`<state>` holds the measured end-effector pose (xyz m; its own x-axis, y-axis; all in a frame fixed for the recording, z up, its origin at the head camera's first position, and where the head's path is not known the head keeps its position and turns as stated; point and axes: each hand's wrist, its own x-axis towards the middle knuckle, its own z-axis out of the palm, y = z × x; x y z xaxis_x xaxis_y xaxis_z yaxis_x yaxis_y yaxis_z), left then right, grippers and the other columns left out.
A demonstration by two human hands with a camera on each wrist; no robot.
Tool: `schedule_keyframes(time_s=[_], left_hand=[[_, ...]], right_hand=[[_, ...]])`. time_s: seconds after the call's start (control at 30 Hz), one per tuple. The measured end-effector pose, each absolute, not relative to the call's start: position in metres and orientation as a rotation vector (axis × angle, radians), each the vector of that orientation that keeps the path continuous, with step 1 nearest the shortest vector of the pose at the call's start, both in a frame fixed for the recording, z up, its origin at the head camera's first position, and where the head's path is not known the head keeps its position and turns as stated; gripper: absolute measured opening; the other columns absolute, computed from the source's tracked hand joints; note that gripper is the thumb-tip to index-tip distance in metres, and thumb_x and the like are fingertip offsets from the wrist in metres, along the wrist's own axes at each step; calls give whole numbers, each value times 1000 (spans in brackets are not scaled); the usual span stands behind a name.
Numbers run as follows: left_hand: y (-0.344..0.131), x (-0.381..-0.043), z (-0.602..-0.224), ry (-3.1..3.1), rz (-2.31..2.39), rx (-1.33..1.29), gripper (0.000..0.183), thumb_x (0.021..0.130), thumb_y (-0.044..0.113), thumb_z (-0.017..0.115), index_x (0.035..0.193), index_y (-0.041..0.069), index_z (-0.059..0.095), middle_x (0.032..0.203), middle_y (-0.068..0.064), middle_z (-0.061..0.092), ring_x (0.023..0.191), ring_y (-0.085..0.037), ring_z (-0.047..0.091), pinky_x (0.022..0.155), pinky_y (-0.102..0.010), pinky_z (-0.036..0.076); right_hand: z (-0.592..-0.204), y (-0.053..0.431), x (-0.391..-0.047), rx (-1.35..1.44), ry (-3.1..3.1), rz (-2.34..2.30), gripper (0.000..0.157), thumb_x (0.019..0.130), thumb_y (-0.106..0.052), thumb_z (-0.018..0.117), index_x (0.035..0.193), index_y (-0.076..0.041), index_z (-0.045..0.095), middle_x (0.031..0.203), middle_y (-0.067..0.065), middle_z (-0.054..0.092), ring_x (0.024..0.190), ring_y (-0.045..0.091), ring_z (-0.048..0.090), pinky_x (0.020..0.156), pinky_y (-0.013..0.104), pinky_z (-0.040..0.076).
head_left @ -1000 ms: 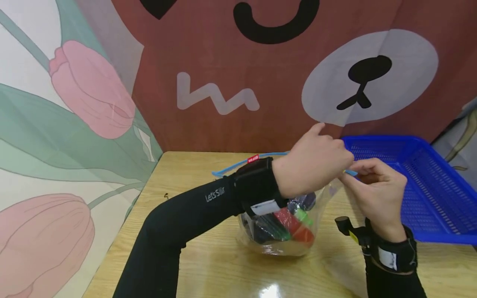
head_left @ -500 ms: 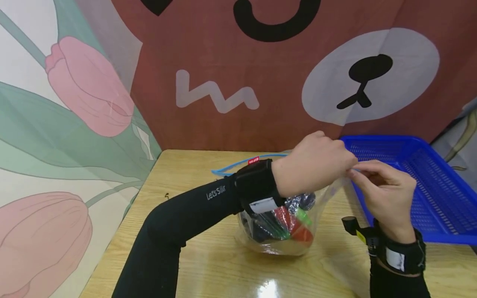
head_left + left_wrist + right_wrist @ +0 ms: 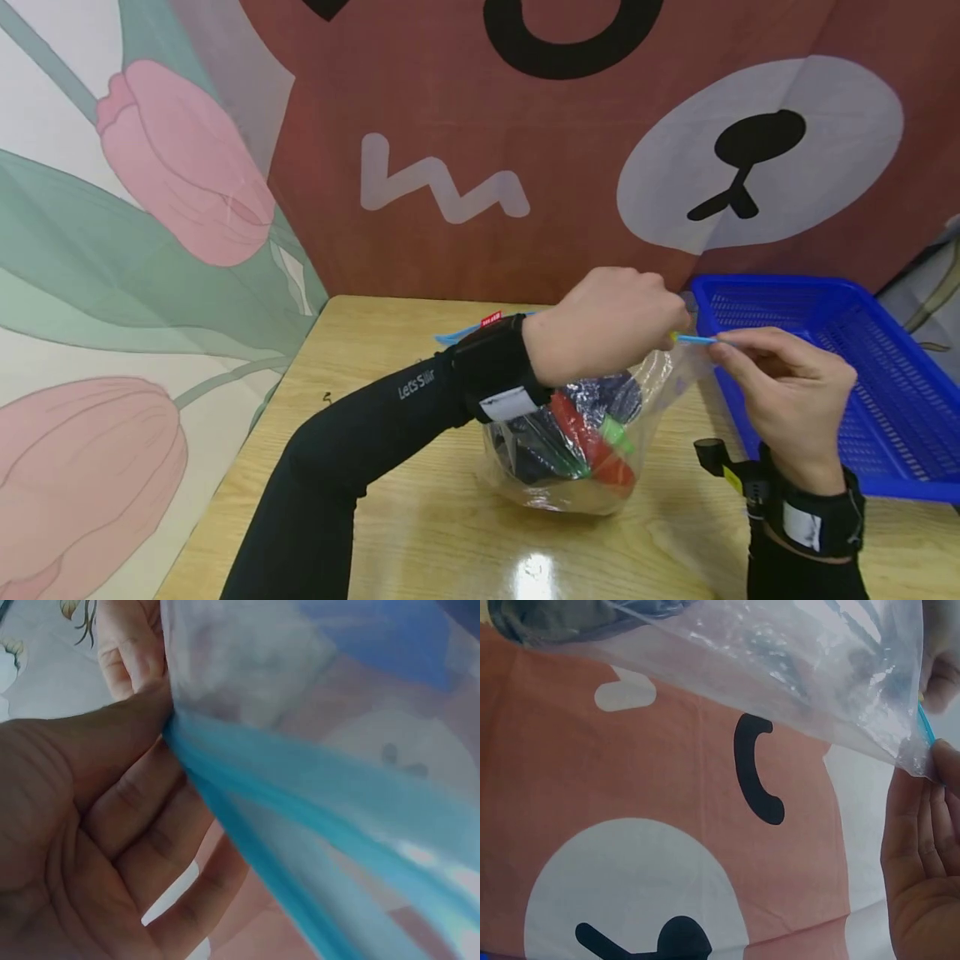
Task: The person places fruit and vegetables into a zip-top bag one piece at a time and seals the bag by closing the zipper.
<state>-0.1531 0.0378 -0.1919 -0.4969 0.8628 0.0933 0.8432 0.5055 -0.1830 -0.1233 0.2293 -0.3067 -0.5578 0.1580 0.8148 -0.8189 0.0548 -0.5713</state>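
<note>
A clear zip bag [image 3: 551,493] stands on the table, filled with dark, red and green items seen through its plastic. My left hand [image 3: 607,325] reaches across over the bag and pinches its blue zip edge [image 3: 247,784] between thumb and fingers. A small yellow bit shows beside those fingertips. With thumb and index finger, my right hand [image 3: 795,392] pinches the bag's right corner. Between the two hands runs a short stretch of blue zip strip [image 3: 696,339]. In the left wrist view, the two zip strips spread apart away from the fingers. My left forearm hides part of the bag's mouth.
At the right, a blue plastic basket [image 3: 847,292] lies just beyond my right hand. The wooden table [image 3: 420,533] ends at a hanging with a bear print [image 3: 450,267]. Flower-print cloth [image 3: 225,333] borders the left side. A red tag [image 3: 491,319] marks the zip's far part.
My left hand has shifted left along the zip, away from the right hand, so blue strip now shows between them. The right hand has drifted slightly right, still pinching the corner.
</note>
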Motion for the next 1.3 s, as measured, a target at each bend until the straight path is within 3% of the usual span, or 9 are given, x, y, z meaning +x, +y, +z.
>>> schedule_keyframes(time_s=[0.07,0.43,0.7,0.9,1.1,1.3], left_hand=[[33,-154,-192,-2596,153,-1474,16,94,32,58,100,25,72,86,10,63,73,-5,55,60,-20,44],[7,-161,-204,-2615,-60,-1482,19,93,27,60,78,18,68,61,5,42,60,-8,45,55,-20,35],[-10,-164,-208,-2620,-92,-1462,14,92,26,61,93,19,73,72,7,60,63,-6,51,56,-20,38],[-28,-167,-215,-2584,-159,-1467,12,92,25,63,90,18,71,65,4,56,59,-8,48,54,-20,32],[-46,-170,-220,-2561,-231,-1424,10,90,22,66,92,17,74,72,7,63,57,-7,50,53,-21,37],[-60,-169,-220,-2554,-286,-1416,9,88,22,68,85,15,72,63,6,57,56,-8,50,52,-22,37]], right_hand=[[-307,231,-123,668,-1565,1618,12,72,23,67,81,27,61,77,16,69,66,14,67,61,16,50],[-307,236,-119,672,-1454,1749,14,68,27,65,80,31,58,79,22,68,69,19,68,66,20,52],[-306,238,-116,659,-1457,1756,13,68,29,63,80,31,57,79,21,68,69,20,69,65,21,53],[-308,242,-113,662,-1484,1764,13,69,31,61,81,32,56,79,21,68,69,20,68,65,22,53],[-306,244,-113,655,-1495,1742,12,69,30,61,80,31,57,78,21,68,68,19,68,65,20,53],[-303,243,-112,649,-1493,1736,12,69,30,61,80,31,57,76,20,68,66,19,67,62,19,52]])
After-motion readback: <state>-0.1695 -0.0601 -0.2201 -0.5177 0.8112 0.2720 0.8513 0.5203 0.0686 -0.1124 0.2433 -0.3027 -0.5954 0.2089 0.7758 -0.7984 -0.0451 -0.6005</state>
